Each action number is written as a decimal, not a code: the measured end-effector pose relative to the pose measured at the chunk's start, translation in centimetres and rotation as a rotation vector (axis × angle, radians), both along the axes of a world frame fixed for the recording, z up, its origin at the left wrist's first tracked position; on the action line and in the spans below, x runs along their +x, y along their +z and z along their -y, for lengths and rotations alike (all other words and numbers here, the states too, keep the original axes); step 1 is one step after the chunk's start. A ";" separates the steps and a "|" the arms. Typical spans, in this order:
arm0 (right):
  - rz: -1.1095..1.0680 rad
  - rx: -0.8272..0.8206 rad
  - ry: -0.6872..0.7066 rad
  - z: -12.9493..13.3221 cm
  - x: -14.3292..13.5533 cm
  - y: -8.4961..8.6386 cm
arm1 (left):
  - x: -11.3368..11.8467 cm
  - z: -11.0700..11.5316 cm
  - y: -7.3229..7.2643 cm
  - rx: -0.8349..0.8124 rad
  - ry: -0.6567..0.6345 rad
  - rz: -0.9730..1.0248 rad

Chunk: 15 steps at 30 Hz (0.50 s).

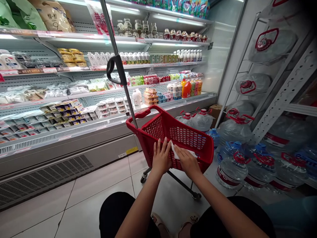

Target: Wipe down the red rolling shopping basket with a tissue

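In front of me stands a red plastic shopping cart [208, 145] with perforated walls, a tall grey pole and small wheels. My left hand [161, 157] lies against its near wall, fingers stretched out and spread, holding nothing. Just to the right, my right hand [186, 159] presses a white wipe [192, 153] onto the same side of the cart. Its fingers lie over the wipe, which sticks out beyond them on both sides. Part of the cart's near wall is hidden behind my hands.
A lit refrigerated display case [106, 135] with drinks, yogurt cups and boxes runs along the left and back. Large water bottles [231, 170] with red handles crowd the floor at right, beside a white metal rack [274, 102]. Pale floor tiles [99, 195] lie below.
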State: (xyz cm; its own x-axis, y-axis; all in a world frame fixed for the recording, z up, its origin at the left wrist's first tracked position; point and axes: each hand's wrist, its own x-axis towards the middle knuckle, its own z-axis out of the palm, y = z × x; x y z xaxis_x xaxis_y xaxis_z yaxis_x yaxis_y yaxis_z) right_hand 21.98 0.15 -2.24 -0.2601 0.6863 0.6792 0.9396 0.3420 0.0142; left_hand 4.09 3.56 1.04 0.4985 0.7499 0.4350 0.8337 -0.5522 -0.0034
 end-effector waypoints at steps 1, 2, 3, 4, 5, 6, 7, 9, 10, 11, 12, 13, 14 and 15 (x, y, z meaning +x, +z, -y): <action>0.003 -0.009 -0.007 0.8 1.2 -0.2 | -0.2 -0.3 0.1 -0.001 -0.011 0.001; 0.002 -0.018 -0.021 1.7 2.5 -0.4 | -0.3 -0.6 0.2 -0.005 -0.019 0.002; -0.004 -0.025 -0.042 2.8 3.8 -0.6 | -0.4 -0.9 0.3 -0.012 -0.020 0.004; -0.011 -0.029 -0.067 3.8 5.1 -0.9 | -0.3 -1.3 0.3 -0.020 -0.013 0.006; -0.018 -0.031 -0.091 4.9 6.1 -1.1 | -0.2 -1.7 0.4 -0.030 0.001 0.011; -0.023 -0.031 -0.111 5.8 6.8 -1.3 | 0.1 -2.0 0.6 -0.042 0.022 0.017; -0.025 -0.029 -0.126 6.5 7.2 -1.5 | 0.5 -2.3 0.7 -0.056 0.051 0.025; -0.020 -0.016 -0.137 7.4 7.0 -1.7 | 1.5 -2.4 0.9 -0.093 0.117 0.048; -0.015 -0.009 -0.133 7.5 6.4 -1.8 | 2.2 -2.3 0.9 -0.112 0.137 0.057; -0.011 -0.001 -0.127 7.6 5.6 -1.9 | 2.9 -1.9 0.8 -0.127 0.135 0.059; -0.008 0.011 -0.119 7.5 4.7 -2.0 | 3.6 -1.4 0.7 -0.137 0.105 0.052; -0.005 0.029 -0.107 7.3 3.6 -2.2 | 4.2 -0.8 0.4 -0.142 0.057 0.041; -0.002 0.050 -0.091 7.2 2.6 -2.4 | 4.7 -0.2 0.1 -0.144 0.002 0.028; 0.002 0.070 -0.072 7.1 1.7 -2.7 | 4.9 0.3 -0.2 -0.148 -0.033 0.024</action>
State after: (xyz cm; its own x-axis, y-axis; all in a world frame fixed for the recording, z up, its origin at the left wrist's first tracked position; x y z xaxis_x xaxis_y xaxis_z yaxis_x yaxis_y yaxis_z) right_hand 23.65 -6.98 -4.91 -0.2129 0.6542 0.7257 0.9617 0.2716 0.0373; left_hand 9.03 3.24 0.89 0.5145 0.7902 0.3330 0.8142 -0.5720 0.0993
